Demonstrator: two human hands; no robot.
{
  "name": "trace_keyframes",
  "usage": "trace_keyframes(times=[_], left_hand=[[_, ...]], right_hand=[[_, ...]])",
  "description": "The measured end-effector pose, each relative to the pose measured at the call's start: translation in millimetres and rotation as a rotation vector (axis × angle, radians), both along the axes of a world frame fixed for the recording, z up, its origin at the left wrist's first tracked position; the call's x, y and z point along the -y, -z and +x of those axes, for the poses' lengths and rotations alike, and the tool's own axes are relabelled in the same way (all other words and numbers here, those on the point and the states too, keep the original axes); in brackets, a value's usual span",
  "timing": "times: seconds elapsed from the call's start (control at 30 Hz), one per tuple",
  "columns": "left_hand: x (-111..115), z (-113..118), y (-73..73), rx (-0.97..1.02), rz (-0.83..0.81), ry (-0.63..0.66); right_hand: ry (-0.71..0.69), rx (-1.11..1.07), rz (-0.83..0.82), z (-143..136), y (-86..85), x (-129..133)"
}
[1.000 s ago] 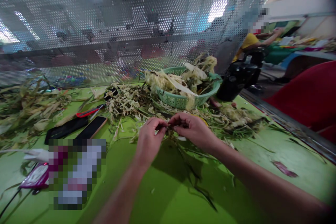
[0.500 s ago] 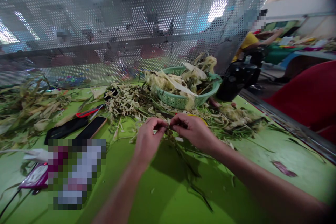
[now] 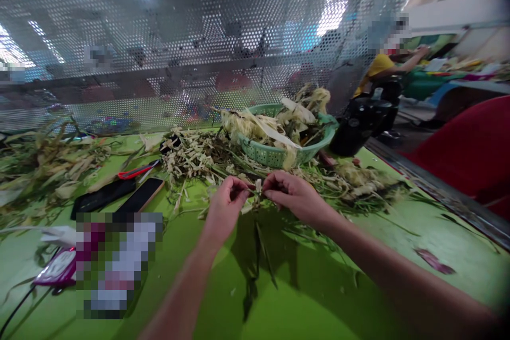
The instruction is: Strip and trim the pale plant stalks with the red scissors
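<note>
My left hand (image 3: 223,210) and my right hand (image 3: 298,197) meet over the green table, both closed in a pinch. Between the fingertips is a small bundle of dried plant strands (image 3: 258,239), with a pale piece standing up at its top. Its dark, thin ends dangle toward me. The exact grip of each finger is partly hidden. Just beyond the hands lies a heap of pale chopped husk-like pieces (image 3: 195,156). Behind them stands a green plastic basket (image 3: 266,154) filled with pale fibres and dry leaves.
At left are a phone (image 3: 141,195), a black pouch (image 3: 101,197), a red-handled cutter (image 3: 137,171), a purple device (image 3: 56,268) with a cable, and dry leaves (image 3: 51,164). A perforated metal screen (image 3: 179,37) backs the table. A red chair (image 3: 466,149) and a person in yellow (image 3: 378,66) are at right.
Both hands stay close together at nearly the same spot. The hanging strands have swung from lower right to nearly straight down, and a pale top now shows between the fingers.
</note>
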State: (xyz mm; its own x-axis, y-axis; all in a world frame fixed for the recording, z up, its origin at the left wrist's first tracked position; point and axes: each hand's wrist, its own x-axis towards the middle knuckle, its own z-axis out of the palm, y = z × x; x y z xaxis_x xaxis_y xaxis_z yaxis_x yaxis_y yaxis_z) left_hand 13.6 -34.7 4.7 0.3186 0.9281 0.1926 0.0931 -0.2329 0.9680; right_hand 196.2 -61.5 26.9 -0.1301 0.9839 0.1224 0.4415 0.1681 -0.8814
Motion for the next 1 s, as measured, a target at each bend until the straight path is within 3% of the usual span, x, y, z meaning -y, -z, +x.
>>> trace_keyframes(times=[0.17, 0.37, 0.6, 0.77, 1.0], left_hand=[[-0.4, 1.7, 1.0, 0.023, -0.018, -0.009], [-2.2, 3.8, 4.8, 0.049, -0.018, -0.004], [-1.2, 2.8, 1.7, 0.105, -0.053, 0.01], [1.3, 1.0, -3.3, 0.276, -0.136, 0.07], [1.6, 3.1, -2.8, 0.28, -0.156, 0.086]], right_hand=[[-0.051, -0.106, -0.082, -0.1, 0.2, 0.0], [-0.03, 0.052, 0.006, -0.2, 5.7, -1.5], [-0.038, 0.056, 0.062, -1.5, 9.7, -3.3], [-0.025, -0.011, -0.002, -1.5, 3.9, -1.5], [-0.043, -0.154, -0.079, -3.9, 5.3, -1.5]])
